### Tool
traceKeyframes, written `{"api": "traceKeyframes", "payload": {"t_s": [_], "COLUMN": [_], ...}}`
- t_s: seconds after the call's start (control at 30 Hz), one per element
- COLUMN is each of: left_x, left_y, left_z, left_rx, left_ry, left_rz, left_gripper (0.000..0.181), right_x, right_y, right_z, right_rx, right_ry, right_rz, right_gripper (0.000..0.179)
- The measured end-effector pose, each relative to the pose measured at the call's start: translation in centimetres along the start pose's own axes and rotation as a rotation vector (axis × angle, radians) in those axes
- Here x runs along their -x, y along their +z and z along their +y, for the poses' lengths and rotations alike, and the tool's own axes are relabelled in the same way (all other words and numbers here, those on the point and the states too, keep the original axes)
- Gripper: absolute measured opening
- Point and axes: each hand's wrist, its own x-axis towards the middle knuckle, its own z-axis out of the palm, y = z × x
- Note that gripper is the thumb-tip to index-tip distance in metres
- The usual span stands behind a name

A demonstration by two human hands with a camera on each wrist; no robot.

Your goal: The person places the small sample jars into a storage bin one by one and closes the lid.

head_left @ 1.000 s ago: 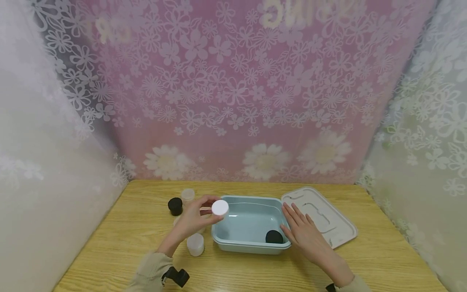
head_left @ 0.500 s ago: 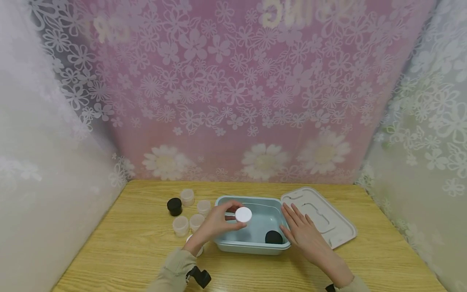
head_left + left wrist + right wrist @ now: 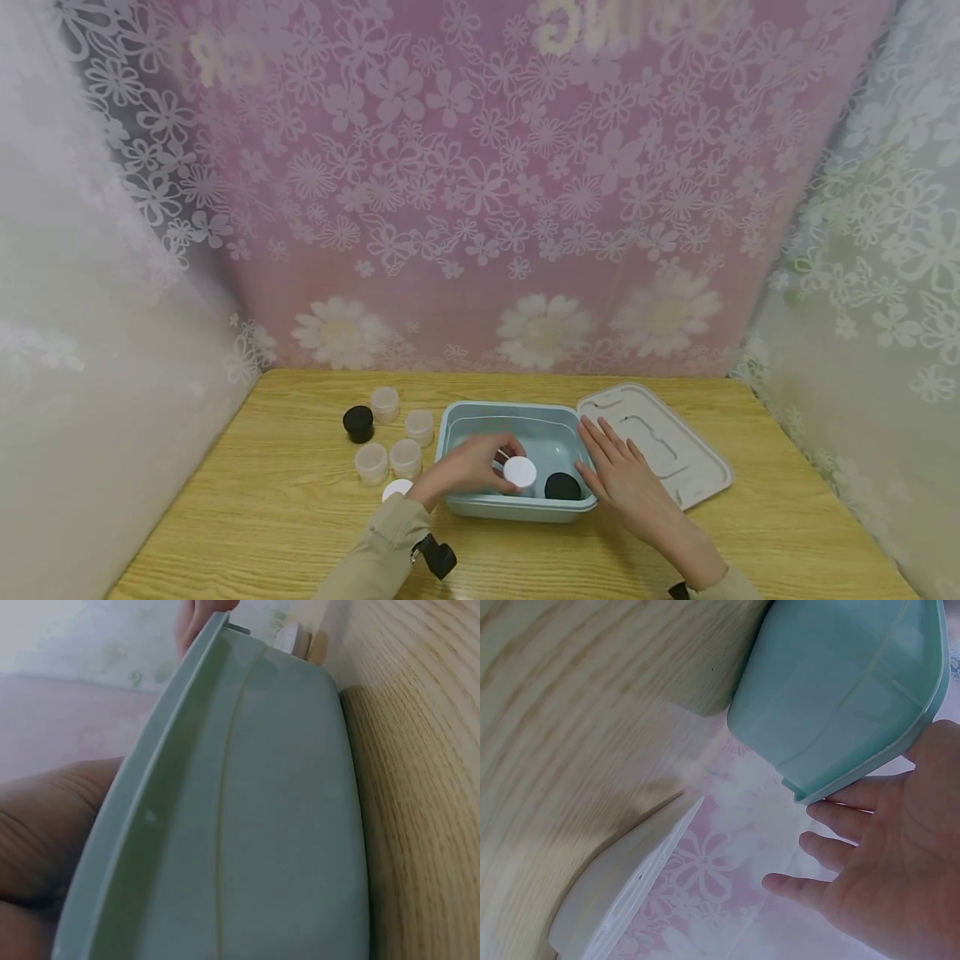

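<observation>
My left hand (image 3: pixel 474 465) holds a small jar with a white lid (image 3: pixel 520 472) between thumb and fingers, down inside the pale blue bin (image 3: pixel 517 507). Just right of it, in the bin's front right corner, sits a jar with a black top (image 3: pixel 562 487). My right hand (image 3: pixel 632 490) lies with fairly straight fingers along the bin's right rim; the right wrist view shows its fingers (image 3: pixel 847 825) against that rim. In the left wrist view the bin's outer wall (image 3: pixel 292 810) hides the jar and my left fingertips.
Left of the bin stand several clear small jars (image 3: pixel 406 458), a black jar (image 3: pixel 358 424) and a white-lidded jar (image 3: pixel 397 490) partly covered by my left wrist. A light grey tray-like lid (image 3: pixel 697 462) lies to the right, behind my right hand. Everything is on a wooden table (image 3: pixel 262 500).
My left hand has carried the white-lidded jar rightward from the bin's left rim and lowered it into the bin beside the black-topped one. My right hand has stayed at the rim.
</observation>
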Motion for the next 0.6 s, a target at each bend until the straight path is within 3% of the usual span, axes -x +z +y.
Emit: {"api": "traceKeyframes", "payload": {"t_s": [0.2, 0.37, 0.6], "left_x": [-0.26, -0.41, -0.56], "left_y": [0.22, 0.22, 0.13], "left_z": [0.01, 0.24, 0.45], "left_rx": [-0.073, -0.07, -0.063], "left_ry": [0.019, 0.017, 0.033], "left_rz": [-0.066, -0.082, -0.172], "left_gripper": [0.034, 0.034, 0.03], "right_x": [-0.08, -0.11, 0.02], "right_y": [-0.07, -0.08, -0.15], "right_z": [-0.01, -0.06, -0.15], "right_rx": [0.004, -0.005, -0.006], "right_ry": [-0.004, -0.003, -0.004], "right_rz": [0.001, -0.003, 0.002], "right_gripper": [0.061, 0.061, 0.061]}}
